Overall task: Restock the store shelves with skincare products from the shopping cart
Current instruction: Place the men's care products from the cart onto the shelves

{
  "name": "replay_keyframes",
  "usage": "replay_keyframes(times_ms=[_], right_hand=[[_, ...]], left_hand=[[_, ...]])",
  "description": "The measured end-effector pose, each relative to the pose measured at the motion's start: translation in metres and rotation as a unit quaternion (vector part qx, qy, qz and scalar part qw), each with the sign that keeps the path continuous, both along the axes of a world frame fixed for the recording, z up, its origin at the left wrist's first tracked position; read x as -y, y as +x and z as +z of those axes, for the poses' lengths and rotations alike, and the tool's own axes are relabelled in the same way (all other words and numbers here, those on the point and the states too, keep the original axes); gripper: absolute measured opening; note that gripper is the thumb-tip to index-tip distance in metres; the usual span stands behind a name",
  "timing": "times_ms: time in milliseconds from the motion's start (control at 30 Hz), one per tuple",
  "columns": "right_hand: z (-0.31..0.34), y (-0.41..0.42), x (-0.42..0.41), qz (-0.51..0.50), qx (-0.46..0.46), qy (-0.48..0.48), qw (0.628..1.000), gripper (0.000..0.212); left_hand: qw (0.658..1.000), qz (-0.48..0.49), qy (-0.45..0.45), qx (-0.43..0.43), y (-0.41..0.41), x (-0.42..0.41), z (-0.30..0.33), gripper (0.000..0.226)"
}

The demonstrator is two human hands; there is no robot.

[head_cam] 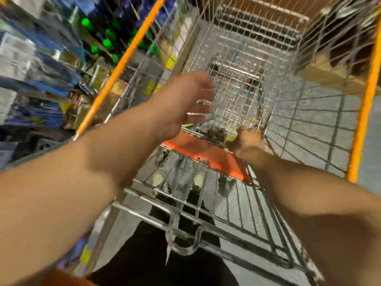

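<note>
Wire mesh, silver and orange-trimmed, is forming the shopping cart (243, 65), which is standing in the aisle beside the store shelves (41, 65). Both bare arms are reaching over the folded orange child seat flap (208, 155) into the basket.

Left hand (185, 102): it is hovering above the basket with its fingers (203, 96) loosely spread and holding nothing visible. Blur is smearing the fingertips, so contact with the mesh cannot be confirmed.

Right hand (246, 139): it is lying low at the near end of the basket, just beside a yellow-green item (232, 137) that may be a skincare pack. Whether its fingers are grasping that item cannot be told; they are hidden behind the hand and blurred.

Location of stock: apart from that green item, no product is showing clearly in the basket; the mesh floor is appearing mostly bare. The shelves on the left are carrying blue packs and green-capped bottles (97, 40), all blurred.

Handling judgement: such a pack is likely light, with a slick printed surface and thin walls that could dent. Taking it across its broad faces, thumb opposing fingers, is looking safest; pinching a corner is risking a slip through the mesh.
</note>
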State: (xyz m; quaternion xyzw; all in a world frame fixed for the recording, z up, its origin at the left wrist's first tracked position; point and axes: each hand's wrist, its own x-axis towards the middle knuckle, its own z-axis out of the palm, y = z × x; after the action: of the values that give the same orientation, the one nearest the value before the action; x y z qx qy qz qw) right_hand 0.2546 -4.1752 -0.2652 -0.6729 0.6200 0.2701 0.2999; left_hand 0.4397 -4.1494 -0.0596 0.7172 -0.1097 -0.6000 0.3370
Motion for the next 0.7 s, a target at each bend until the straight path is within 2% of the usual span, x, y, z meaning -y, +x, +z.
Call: replay_keyframes(times_ms=[100,200,300,533,700], right_hand=[[-0.020,0.004,0.000,-0.028,-0.011,-0.015,0.999,0.066],[-0.040,0.004,0.004,0.018,-0.003,0.015,1.000,0.048],[-0.055,0.003,0.004,0.080,0.005,-0.013,0.997,0.029],[-0.070,-0.001,0.014,0.202,0.016,-0.010,0.979,0.038],[-0.055,0.013,0.013,0.171,0.005,-0.008,0.985,0.033]], left_hand=[[1.000,-0.015,0.020,-0.009,-0.002,0.006,-0.014,0.009],[0.999,-0.024,0.031,-0.008,-0.001,0.009,-0.025,0.011],[0.999,-0.028,0.038,0.012,0.003,0.008,-0.031,0.013],[0.999,-0.017,0.036,0.023,0.017,0.009,-0.036,0.013],[0.999,-0.023,0.036,0.014,0.018,0.009,-0.032,0.015]])
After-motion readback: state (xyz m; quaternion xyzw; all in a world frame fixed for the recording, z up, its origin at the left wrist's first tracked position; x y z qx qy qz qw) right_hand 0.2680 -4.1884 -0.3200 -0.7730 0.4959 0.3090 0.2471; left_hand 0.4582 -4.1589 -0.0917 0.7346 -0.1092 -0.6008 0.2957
